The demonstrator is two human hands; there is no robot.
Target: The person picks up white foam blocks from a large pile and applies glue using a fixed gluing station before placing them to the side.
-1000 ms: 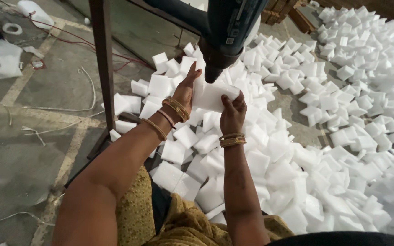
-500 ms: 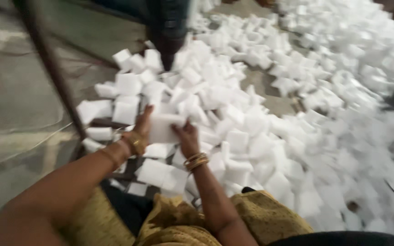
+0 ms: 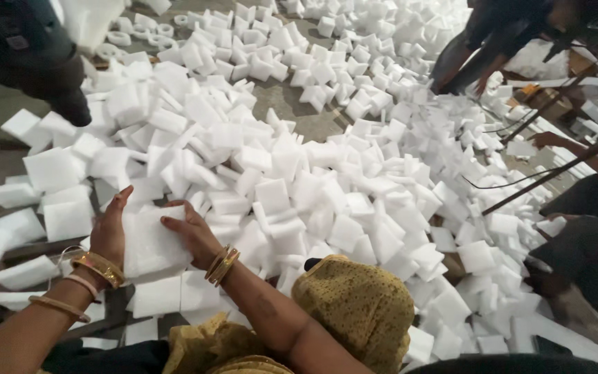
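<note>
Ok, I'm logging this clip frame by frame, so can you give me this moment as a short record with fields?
left hand: left hand on the left edge of a white foam block
right hand: right hand fingers resting on top of the same block
surroundings: heap of white foam squares across the floor; dark machine part upper left
others: another person's hand at right
</note>
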